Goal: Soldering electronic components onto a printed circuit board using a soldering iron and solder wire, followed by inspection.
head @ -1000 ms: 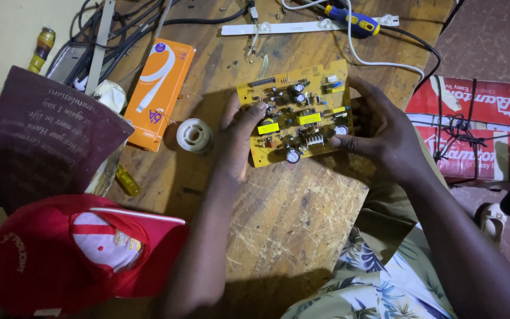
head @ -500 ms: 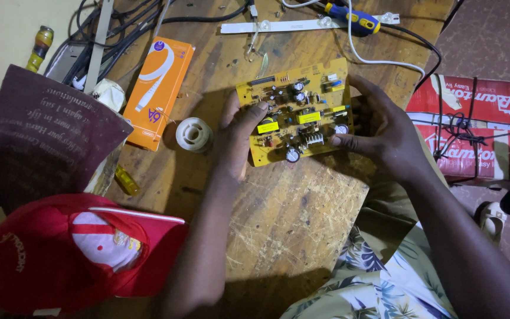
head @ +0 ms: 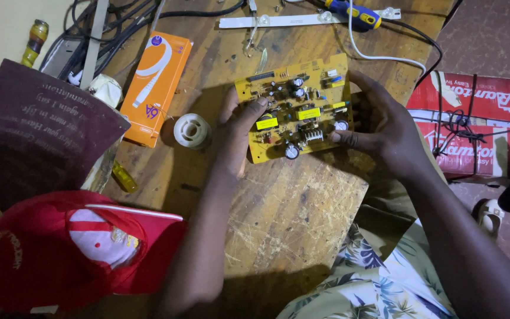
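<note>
Item: yellow circuit board (head: 297, 106), component side up, held just above a worn wooden table (head: 290, 218), between the two hands.

Left hand (head: 238, 133): grasps the board's left edge. Thumb lies on top, its tip by a small yellow part near the board's left-centre; the other fingers pass under the board, out of sight.

Right hand (head: 385, 127): grasps the board's right edge. Thumb tip presses the top face near the lower right corner, beside a round silver-topped capacitor; one finger curls over the far right corner, the rest sit behind the edge.

Board position: spans the gap between both thumbs, tilted slightly, far edge higher on the right.

Nearby, left of the left-hand fingers: white spool (head: 191, 130), just beside the wrist; orange box (head: 156, 82) further left; dark red booklet (head: 42, 127); red cap (head: 66, 248) near the forearm.

Beyond the fingertips, at the table's far edge: white strip (head: 278, 20), blue-and-yellow screwdriver (head: 355, 13), white cable (head: 373, 53).

Right of the right hand: red-and-white carton (head: 479, 118), off the table.
</note>
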